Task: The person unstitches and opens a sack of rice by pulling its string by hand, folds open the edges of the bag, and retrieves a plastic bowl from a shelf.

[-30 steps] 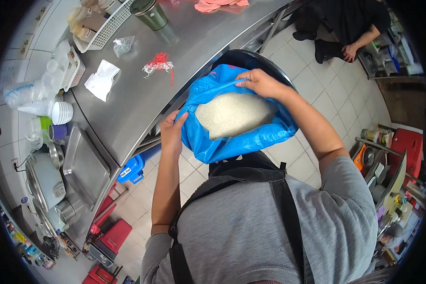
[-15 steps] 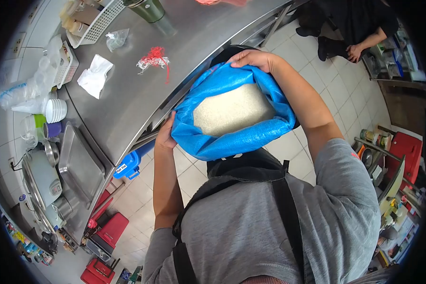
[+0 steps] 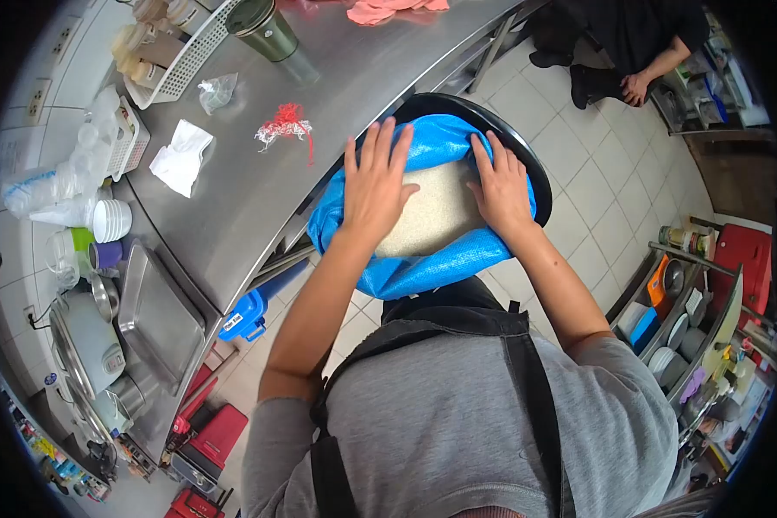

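Observation:
A blue woven sack (image 3: pixel 445 269) with its rim rolled down stands inside a black tub (image 3: pixel 540 164). White rice-like grain (image 3: pixel 432 211) fills the sack's mouth. My left hand (image 3: pixel 376 186) lies over the left side of the opening, fingers spread and pointing at the far rim. Over the right side rests my right hand (image 3: pixel 502 186), its fingers stretched out along the inner blue fold. Neither hand grips the sack; both look to be touching or just above it.
A steel table (image 3: pixel 233 198) runs along the left, holding red and white string (image 3: pixel 285 128), a white paper (image 3: pixel 181 158), a green tumbler (image 3: pixel 266 30) and a metal tray (image 3: pixel 157 315). At the upper right is another person's hand (image 3: pixel 637 89). A shelf with dishes (image 3: pixel 665 354) stands right.
Both hands have let go of the sack's rim and moved inward over the opening, fingers spread. The sack sits lower, and more of the black tub shows around it.

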`<action>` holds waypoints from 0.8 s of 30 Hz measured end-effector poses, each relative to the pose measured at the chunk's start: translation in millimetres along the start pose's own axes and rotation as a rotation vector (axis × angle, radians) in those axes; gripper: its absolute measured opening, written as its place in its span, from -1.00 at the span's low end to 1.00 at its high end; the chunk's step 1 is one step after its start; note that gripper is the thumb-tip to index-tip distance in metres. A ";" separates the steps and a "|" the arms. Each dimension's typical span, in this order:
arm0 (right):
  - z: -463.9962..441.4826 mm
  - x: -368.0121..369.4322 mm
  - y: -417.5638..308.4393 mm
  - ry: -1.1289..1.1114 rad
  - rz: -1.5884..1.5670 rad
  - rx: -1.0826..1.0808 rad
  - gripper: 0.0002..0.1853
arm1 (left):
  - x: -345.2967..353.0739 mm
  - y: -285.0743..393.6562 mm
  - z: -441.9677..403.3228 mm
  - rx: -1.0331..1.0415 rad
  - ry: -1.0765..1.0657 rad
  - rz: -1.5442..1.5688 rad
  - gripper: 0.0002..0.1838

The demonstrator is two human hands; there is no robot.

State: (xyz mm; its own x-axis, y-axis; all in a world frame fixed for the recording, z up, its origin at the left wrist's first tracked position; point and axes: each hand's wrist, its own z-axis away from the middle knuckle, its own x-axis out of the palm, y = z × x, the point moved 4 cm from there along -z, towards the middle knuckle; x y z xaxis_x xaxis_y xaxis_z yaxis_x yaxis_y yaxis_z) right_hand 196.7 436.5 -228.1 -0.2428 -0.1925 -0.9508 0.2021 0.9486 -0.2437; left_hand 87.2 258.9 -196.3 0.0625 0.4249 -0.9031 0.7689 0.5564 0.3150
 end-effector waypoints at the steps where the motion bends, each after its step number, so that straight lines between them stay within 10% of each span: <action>1: -2.8 6.4 11.2 -0.011 -0.034 0.008 -0.30 | 16.4 -8.5 -9.1 0.051 -0.024 -0.009 -0.45; 4: -14.0 15.2 39.8 0.040 -0.147 0.031 -0.56 | 42.4 -33.1 -30.4 -0.016 -0.161 0.266 -0.58; 11: -43.6 22.9 88.8 -0.455 -1.630 0.899 -0.73 | 63.0 -87.6 -80.1 -0.635 -0.668 0.937 -0.71; 15: -38.4 8.9 93.9 -0.266 -1.307 0.760 -0.75 | 57.5 -88.3 -79.9 -0.436 -0.493 0.756 -0.70; 18: -21.5 -55.1 55.3 0.174 -0.467 0.183 -0.67 | -24.4 -21.4 -57.3 0.081 0.168 0.100 -0.72; 21: 8.0 -73.2 -7.9 -0.135 -0.597 -0.355 -0.59 | -25.2 7.6 -1.7 0.030 -0.331 0.557 -0.73; 24: 44.3 -65.4 -42.1 -0.607 -0.364 -0.427 -0.67 | -29.4 4.3 38.7 0.173 -0.650 0.017 -0.46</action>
State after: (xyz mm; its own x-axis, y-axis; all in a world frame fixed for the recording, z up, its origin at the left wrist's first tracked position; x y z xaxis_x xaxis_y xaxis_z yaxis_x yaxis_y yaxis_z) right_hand 246.1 398.0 -164.2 0.3564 -0.4926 -0.7940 -0.1977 0.7908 -0.5793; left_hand 113.2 221.2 -179.6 0.4046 -0.1142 -0.9073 0.8520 0.4076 0.3286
